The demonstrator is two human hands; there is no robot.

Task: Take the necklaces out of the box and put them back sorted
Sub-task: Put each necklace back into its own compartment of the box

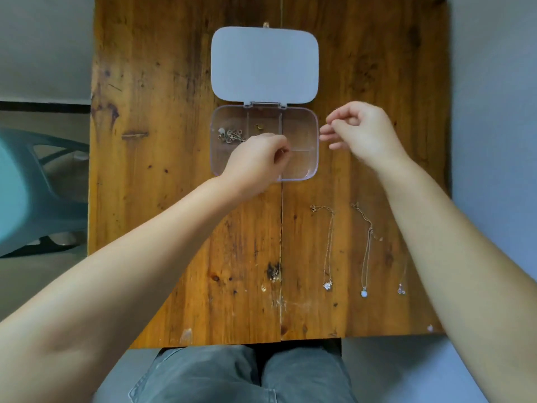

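I am sitting at the wooden table [174,199] with the clear plastic box [299,170] open in the upper middle of the frame, its pale lid [264,64] folded back flat behind it. My left hand [255,161] is over the lower left part of the box, thumb and forefinger pinched together on something tiny and dark; it could be the end of a fine chain, but I cannot make it out. My right hand [360,132] hovers just right of the box, fingers curled loosely and pinched at the tips; whether they hold a chain I cannot tell.

Three necklaces already lie on the table in the lower right: one with a cluster pendant [327,251], one with a round pale pendant [366,251], and a third [402,288] mostly hidden under my right forearm. In the box, a tangle of chain [231,135] sits in the upper left compartment and a small gold piece [259,128] in the upper middle one; the right compartments look bare.

So I judge I am still at the taking-out step. Next I need to lift whatever I am pinching clear of the dividers without snagging, then lay it straight beside the others, apart from them.
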